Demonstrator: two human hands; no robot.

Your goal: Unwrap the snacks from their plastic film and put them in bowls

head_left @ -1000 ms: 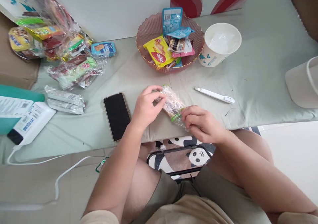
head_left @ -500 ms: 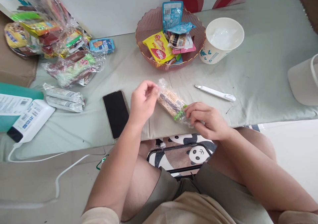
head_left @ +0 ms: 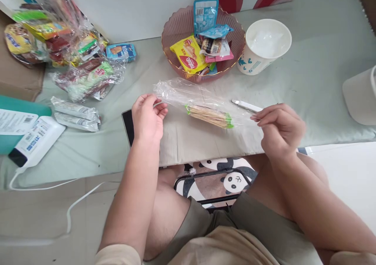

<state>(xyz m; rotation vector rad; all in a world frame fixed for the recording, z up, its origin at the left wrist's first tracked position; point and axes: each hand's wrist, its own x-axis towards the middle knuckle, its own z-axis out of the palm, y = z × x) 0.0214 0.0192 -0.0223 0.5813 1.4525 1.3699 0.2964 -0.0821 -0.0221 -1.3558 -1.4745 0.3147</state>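
Observation:
A clear plastic wrapper (head_left: 182,91) is stretched between my hands above the table. Inside lies a tan, layered-looking snack (head_left: 207,116) with bright green at both ends; its exact kind is unclear. My left hand (head_left: 148,118) is closed on the wrapper's crumpled left end. At the other end, my right hand (head_left: 282,130) pinches the film between thumb and fingers. Just behind the right fingertips lies a white utility knife (head_left: 245,105), its handle partly covered. A black phone (head_left: 128,127) is mostly hidden beneath my left hand and forearm.
A pink glass bowl (head_left: 173,26) holds several packaged snacks, beside a white paper cup (head_left: 258,63) with clear plastic in it. Bagged snacks (head_left: 88,77), silver packets (head_left: 76,114) and a white device (head_left: 38,141) with a cable are at left. A white container (head_left: 360,96) stands right.
My hands have moved apart, the left going left and the right going right. The wrapper is now drawn out long, and the snack inside has turned to show its edge.

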